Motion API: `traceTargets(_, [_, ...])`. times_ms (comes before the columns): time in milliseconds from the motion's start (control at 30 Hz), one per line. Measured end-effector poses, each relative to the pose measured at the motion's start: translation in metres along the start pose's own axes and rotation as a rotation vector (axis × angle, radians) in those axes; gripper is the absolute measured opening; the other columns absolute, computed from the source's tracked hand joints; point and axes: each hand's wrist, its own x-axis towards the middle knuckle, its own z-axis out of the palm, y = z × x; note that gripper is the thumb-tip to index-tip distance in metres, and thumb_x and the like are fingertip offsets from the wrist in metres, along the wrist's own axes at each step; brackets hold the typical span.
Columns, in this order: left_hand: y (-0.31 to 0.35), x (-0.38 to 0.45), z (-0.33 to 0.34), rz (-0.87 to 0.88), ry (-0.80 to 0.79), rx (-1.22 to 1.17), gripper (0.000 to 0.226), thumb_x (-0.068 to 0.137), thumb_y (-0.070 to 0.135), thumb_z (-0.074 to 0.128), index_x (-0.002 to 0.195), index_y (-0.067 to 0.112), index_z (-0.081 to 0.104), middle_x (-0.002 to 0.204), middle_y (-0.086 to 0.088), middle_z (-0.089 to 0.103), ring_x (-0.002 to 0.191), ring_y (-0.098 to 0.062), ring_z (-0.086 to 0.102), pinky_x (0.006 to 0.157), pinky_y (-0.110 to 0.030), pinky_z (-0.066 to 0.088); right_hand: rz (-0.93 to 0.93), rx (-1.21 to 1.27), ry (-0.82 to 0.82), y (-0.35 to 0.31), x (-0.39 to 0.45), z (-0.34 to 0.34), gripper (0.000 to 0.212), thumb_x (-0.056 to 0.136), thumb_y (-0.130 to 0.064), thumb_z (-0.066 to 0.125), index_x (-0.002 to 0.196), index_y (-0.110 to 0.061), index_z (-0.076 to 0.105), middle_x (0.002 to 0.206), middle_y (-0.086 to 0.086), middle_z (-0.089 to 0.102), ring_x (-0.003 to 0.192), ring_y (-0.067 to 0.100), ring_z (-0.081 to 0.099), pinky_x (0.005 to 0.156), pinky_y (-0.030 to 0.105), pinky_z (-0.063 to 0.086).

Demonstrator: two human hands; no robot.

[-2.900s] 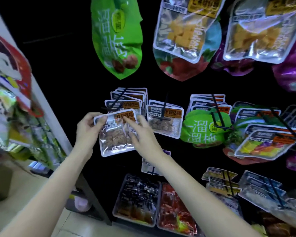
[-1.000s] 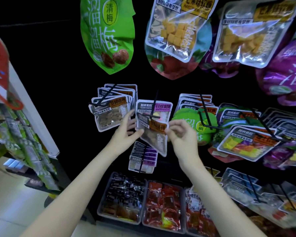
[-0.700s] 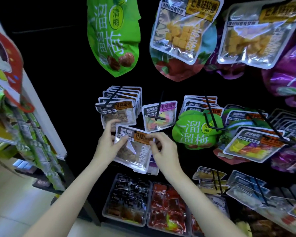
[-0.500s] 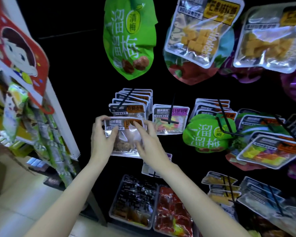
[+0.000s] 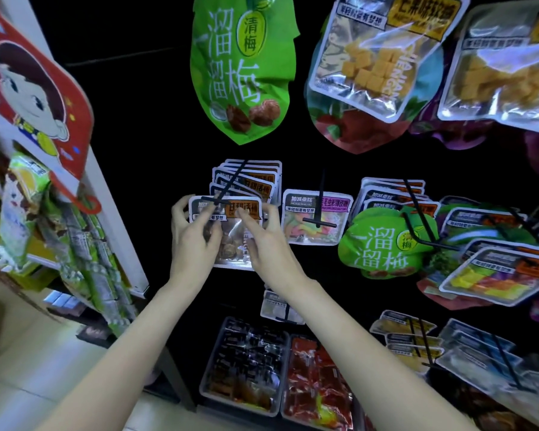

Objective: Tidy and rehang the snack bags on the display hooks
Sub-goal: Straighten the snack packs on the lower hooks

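A clear snack bag (image 5: 234, 235) with an orange label and brown pieces inside is held up at the tip of the leftmost black display hook (image 5: 231, 185), in front of a stack of matching bags (image 5: 253, 178). My left hand (image 5: 191, 241) pinches its left edge and top corner. My right hand (image 5: 266, 242) pinches its right side below the orange label. The hook's crossbar lies across the bag's top strip; whether the bag's hole is on the hook is hidden.
One bag of coloured gummies (image 5: 317, 217) hangs alone on the hook to the right, then a green plum bag (image 5: 383, 244). Large bags (image 5: 243, 66) hang above. Trays of packets (image 5: 245, 362) sit below. A white shelf post (image 5: 112, 206) with hanging goods stands left.
Both hands took the orange-label bag off the second hook, carried it left and raised it to the tip of the leftmost hook. The gummy bag is now exposed on the second hook.
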Motion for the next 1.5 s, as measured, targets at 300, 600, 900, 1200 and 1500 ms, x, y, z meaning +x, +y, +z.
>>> traceTargets(300, [0.007, 0.01, 0.018, 0.053, -0.231, 0.325, 0.049, 0.094, 0.01, 0.045, 0.142, 0.008, 0.035, 0.158, -0.009, 0.006, 0.143, -0.032, 0.005, 0.11, -0.05, 0.019, 0.127, -0.032, -0.018, 0.005, 0.017, 0.011, 0.073, 0.085, 0.012, 0.046, 0.149, -0.008, 0.016, 0.146, 0.019, 0.008, 0.13, 0.037, 0.033, 0.102, 0.034, 0.038])
traceTargets(600, [0.002, -0.027, 0.009, 0.212, -0.179, 0.206, 0.042, 0.079, -0.007, 0.058, 0.119, 0.006, 0.058, 0.126, -0.013, 0.05, 0.112, -0.03, 0.047, 0.091, -0.048, 0.045, 0.191, -0.02, 0.01, 0.027, -0.036, -0.01, 0.066, 0.091, -0.007, 0.051, 0.147, -0.013, 0.017, 0.144, 0.01, 0.01, 0.116, 0.029, 0.045, 0.081, 0.016, 0.036])
traceTargets(900, [0.049, -0.049, 0.033, 0.434, -0.221, 0.101, 0.038, 0.085, 0.012, 0.033, 0.117, 0.012, 0.052, 0.12, -0.006, 0.047, 0.109, -0.022, 0.044, 0.088, -0.041, 0.049, 0.489, -0.04, 0.316, 0.092, -0.123, -0.075, 0.047, 0.088, 0.0, 0.053, 0.133, -0.002, 0.04, 0.135, 0.013, 0.029, 0.125, 0.026, 0.037, 0.096, 0.008, 0.018])
traceTargets(1200, [0.098, -0.045, 0.061, 0.373, -0.235, 0.093, 0.012, 0.086, 0.001, 0.05, 0.097, 0.004, 0.056, 0.14, -0.016, 0.039, 0.128, -0.024, 0.03, 0.101, -0.048, 0.037, 0.554, -0.161, 0.32, 0.155, -0.078, -0.132, 0.051, 0.083, 0.0, 0.062, 0.129, 0.003, 0.041, 0.128, 0.024, 0.041, 0.122, 0.04, 0.037, 0.101, 0.042, 0.032])
traceTargets(1500, [0.104, -0.057, 0.048, 0.39, -0.153, 0.078, 0.035, 0.084, 0.012, 0.036, 0.11, 0.01, 0.06, 0.134, -0.014, 0.045, 0.124, -0.024, 0.034, 0.1, -0.045, 0.033, 0.604, 0.283, 0.235, 0.137, -0.107, -0.148, 0.051, 0.09, -0.023, 0.061, 0.135, -0.003, 0.045, 0.143, 0.008, 0.042, 0.133, 0.024, 0.037, 0.105, 0.032, 0.031])
